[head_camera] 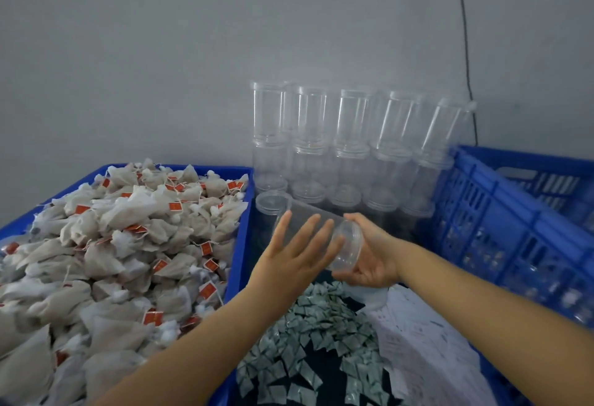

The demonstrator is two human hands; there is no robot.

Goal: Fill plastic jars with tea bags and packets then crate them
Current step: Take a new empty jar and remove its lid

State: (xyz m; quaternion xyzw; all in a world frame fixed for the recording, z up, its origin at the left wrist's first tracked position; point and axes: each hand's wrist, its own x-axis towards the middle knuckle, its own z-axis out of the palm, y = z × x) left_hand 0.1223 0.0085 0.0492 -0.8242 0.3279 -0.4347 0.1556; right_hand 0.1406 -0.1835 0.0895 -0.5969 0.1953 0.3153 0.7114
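Fingers [360,272] of the right hand [374,256] are wrapped around the bottom end of a clear plastic jar [316,228], which lies tilted just above the middle of the frame with its open mouth pointing to the upper left. Left hand [295,253] is spread flat and loose, fingers splayed against the side of the jar, not gripping anything.

Tea bags [128,245] with little red tags are heaped in a blue tray [239,257] filling the left side. Small greenish triangular packets [308,335] are scattered at bottom centre, with white printed sheets [418,341] next to them. More empty jars [340,148] are stacked against the grey wall [160,52], and a blue crate [501,212] sits on the right.
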